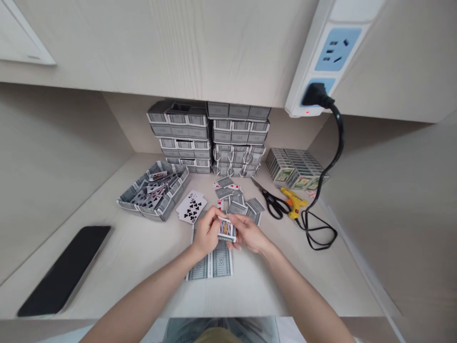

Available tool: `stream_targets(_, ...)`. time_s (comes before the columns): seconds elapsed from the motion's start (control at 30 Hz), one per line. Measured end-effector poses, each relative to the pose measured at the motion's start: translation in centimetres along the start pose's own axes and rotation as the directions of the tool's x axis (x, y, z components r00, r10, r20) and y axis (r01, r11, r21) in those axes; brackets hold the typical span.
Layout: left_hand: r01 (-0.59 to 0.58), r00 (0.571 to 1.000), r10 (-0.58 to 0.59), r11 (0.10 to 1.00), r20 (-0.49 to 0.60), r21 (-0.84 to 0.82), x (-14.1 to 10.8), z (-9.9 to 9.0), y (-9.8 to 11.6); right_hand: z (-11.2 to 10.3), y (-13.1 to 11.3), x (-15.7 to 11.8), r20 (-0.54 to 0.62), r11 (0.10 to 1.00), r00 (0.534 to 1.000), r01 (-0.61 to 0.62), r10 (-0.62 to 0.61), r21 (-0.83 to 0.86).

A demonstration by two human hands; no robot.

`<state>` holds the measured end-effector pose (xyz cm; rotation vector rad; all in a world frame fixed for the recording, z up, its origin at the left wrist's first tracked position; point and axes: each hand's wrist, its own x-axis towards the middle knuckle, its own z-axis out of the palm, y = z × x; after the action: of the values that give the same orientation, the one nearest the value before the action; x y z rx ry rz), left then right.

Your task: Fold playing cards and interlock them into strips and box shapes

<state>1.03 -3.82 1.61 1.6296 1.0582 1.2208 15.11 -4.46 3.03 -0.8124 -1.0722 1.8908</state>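
Observation:
Between my two hands is a playing card (226, 228) with a picture face turned up and what looks like a folded or bordered edge. My left hand (208, 231) grips its left side, fingers closed. My right hand (249, 232) pinches the right side, thumb on top. Below them a flat panel of joined cards (220, 263), grey patterned backs up, lies on the desk, partly covered by my hands. Loose cards (237, 208) are scattered just beyond my fingers, mostly face down. To the left, a small fan of club cards (193, 207) lies face up.
A card-built tray (162, 212) holds loose cards at left. Stacked card boxes (239, 131) stand at the back. Scissors (274, 202), a yellow glue gun (294, 201) with a black cord and card packs (294, 166) lie right. A phone (66, 269) rests front left. A power strip (326, 62) hangs above.

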Motion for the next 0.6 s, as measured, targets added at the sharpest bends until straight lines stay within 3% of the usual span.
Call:
stream_targets(0.17, -0.008, 1.000, 0.009, 0.998, -0.020, 0.066, 0.1, -0.3, 0.5, -0.2, 0.0, 0.1, -0.016, 1.000, 1.000, 0.024, -0.024, -0.012)
stream_targets(0.37, 0.019, 0.999, -0.029, 0.917, 0.019, 0.399, 0.6, -0.1, 1.0, -0.6, -0.3, -0.1, -0.051, 0.992, 0.996, 0.063, -0.069, -0.110)
stream_targets(0.6, -0.076, 0.997, 0.074, 0.839, 0.026, 0.539, 0.5, -0.2, 1.2, -0.3, -0.8, -0.5, -0.003, 0.976, 0.997, 0.073, -0.076, -0.206)
